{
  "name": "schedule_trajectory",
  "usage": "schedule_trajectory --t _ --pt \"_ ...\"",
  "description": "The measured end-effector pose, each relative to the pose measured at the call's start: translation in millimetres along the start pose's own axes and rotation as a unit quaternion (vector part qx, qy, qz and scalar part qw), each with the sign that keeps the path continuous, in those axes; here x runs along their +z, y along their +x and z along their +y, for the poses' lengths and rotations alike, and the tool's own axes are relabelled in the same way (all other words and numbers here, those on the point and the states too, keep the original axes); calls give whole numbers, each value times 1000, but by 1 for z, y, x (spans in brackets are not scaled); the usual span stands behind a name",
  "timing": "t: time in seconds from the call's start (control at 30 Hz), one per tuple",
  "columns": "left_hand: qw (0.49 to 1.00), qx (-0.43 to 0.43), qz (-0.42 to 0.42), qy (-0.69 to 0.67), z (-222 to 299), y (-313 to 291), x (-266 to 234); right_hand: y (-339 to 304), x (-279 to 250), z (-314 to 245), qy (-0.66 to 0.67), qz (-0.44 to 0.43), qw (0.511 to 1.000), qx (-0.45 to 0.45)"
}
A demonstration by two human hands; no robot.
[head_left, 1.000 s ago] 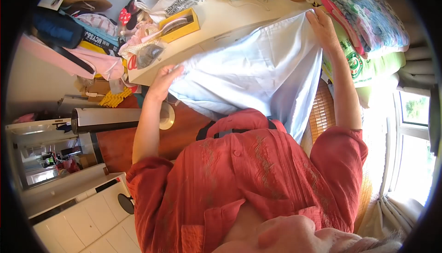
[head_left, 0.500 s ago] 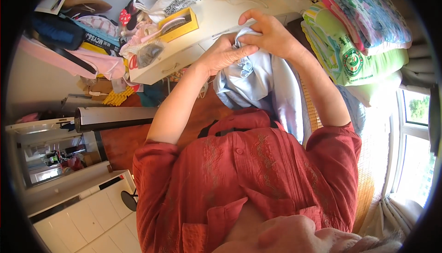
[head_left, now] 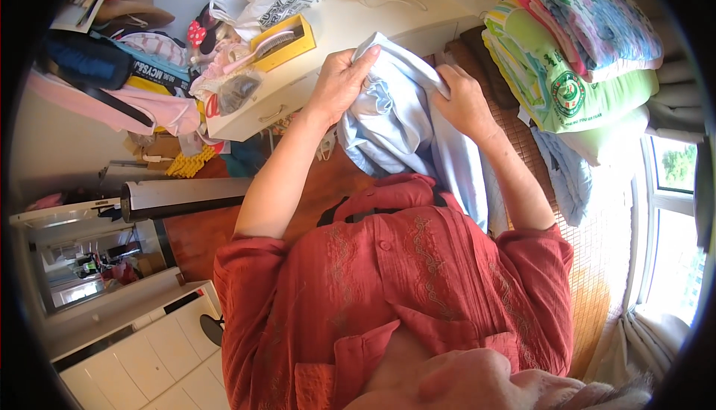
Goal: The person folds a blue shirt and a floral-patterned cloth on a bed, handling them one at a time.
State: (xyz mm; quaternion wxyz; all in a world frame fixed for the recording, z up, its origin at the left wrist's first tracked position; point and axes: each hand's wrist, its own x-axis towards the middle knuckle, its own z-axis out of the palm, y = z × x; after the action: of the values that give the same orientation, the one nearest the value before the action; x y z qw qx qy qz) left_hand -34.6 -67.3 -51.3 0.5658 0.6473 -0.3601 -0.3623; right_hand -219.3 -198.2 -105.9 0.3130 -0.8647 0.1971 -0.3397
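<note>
A light blue cloth (head_left: 399,123) hangs in loose folds between my hands, in front of my body. My left hand (head_left: 339,85) pinches its upper left part, the thumb lying over the top edge. Further along the same edge, my right hand (head_left: 464,98) grips the cloth on the right side. The stretch of edge between the hands slopes down to the right. A gathered, ruffled bit shows in the folds just below my left hand. The cloth's lower end falls toward my waist, and its full shape is hidden by the folds.
Ahead stands a white desk (head_left: 358,14) with a drawer, bearing a yellow box (head_left: 287,43) and a white plastic bag (head_left: 261,0). Folded bedding (head_left: 589,22) is stacked at the far right, beside a woven mat (head_left: 533,179). A window (head_left: 675,216) is at right.
My right hand has moved away from my left, down and to the right, along the cloth. The cloth's upper edge is now spread between both hands.
</note>
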Motion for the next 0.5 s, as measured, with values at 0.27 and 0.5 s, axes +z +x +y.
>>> schedule_trajectory --t 0.27,0.5 --pt "995 -7 30 -91 -12 4 -16 -29 -4 30 -27 -84 995 53" --pt "989 -19 33 -142 15 -4 -28 -3 -32 -7 353 -50 903 240"
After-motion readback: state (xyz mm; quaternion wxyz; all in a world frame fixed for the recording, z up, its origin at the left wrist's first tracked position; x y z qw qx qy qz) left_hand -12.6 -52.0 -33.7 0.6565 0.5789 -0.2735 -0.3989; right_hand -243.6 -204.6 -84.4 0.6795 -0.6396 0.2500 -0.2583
